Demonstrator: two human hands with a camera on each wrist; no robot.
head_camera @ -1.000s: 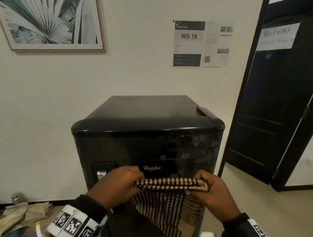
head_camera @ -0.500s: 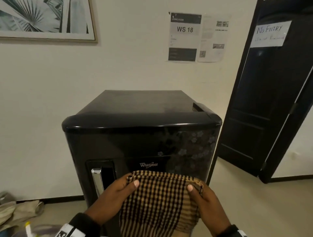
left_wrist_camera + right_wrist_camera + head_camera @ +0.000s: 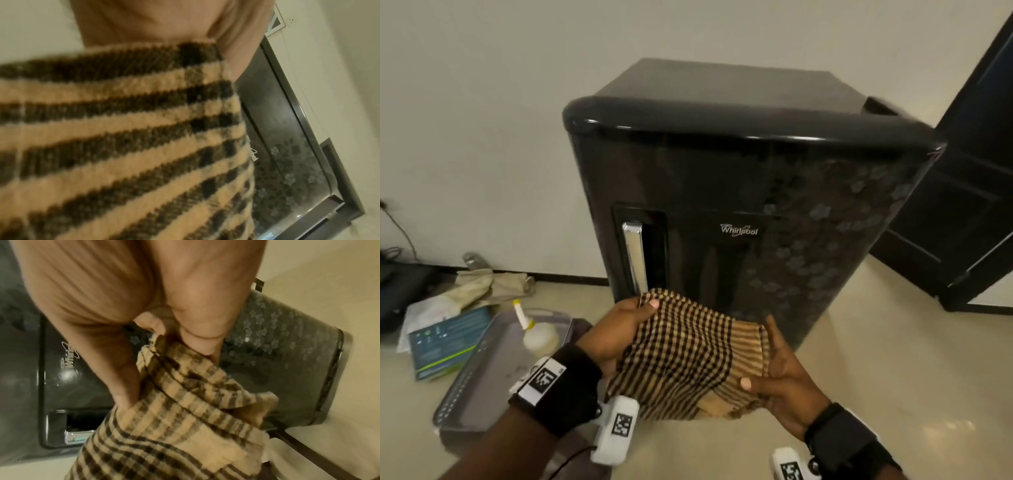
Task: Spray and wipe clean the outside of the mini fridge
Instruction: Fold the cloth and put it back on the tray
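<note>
A black mini fridge (image 3: 739, 178) with a chrome door handle (image 3: 635, 260) and a flower pattern stands against the wall. Just in front of its lower door I hold a tan and dark checked cloth (image 3: 688, 356) folded between both hands. My left hand (image 3: 619, 329) grips the cloth's upper left edge, thumb on top. My right hand (image 3: 774, 373) pinches the right edge, thumb over the fabric. In the left wrist view the cloth (image 3: 123, 138) fills most of the picture. The right wrist view shows fingers (image 3: 203, 331) curled round the cloth (image 3: 185, 410). A spray bottle (image 3: 536, 329) lies on the floor at left.
A dark tray (image 3: 493, 370) holds the bottle on the floor at left, beside a teal box (image 3: 445, 342) and crumpled rags (image 3: 482, 284). A dark door (image 3: 969, 205) stands open on the right. Pale floor lies bare to the right of the fridge.
My view has tilted down and left, bringing the floor items into sight. The cloth went from a narrow folded strip to a wider flat fold, held lower in front of the fridge door.
</note>
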